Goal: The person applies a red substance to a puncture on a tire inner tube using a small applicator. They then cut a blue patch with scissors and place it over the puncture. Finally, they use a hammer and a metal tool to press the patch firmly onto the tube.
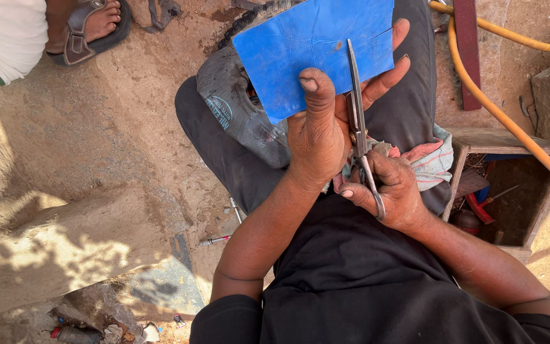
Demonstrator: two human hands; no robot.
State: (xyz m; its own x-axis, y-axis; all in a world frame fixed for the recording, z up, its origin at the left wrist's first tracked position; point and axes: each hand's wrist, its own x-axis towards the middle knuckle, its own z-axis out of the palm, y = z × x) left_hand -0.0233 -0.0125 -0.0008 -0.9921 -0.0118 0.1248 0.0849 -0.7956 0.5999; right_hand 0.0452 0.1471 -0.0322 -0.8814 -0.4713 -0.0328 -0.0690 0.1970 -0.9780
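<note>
**Scissors in blue sheet, over your lap**

While your left hand (318, 137) pinches the blue sheet (310, 48), thumb flat on top and fingers spread beneath, your right hand (393, 188) has its grip closed through the handles of the metal scissors (358, 121). Blades nearly together, lying on the sheet's right part, tip close to the top edge. A thin cut line shows at the sheet's right edge, near your fingertips.

Room: sheet sits over your knees, its left and lower edges hang free, open dirt ground (97, 146) to your left. Right side is tight: wooden box (510, 143) just beside your thigh, yellow hose (510, 124) running across it.

Sheet: flat, stiff-looking, bright blue, clean straight edges, small dark speck near the middle. Under it a worn piece of tyre (237, 108) rests on your leg. Striped cloth (434, 162) bunched behind the right hand.

Box: open top, holds a red-handled tool (479, 210) and dark clutter, too shadowed to tell.

Another person's sandalled foot (93, 25) at top left, well apart.
</note>
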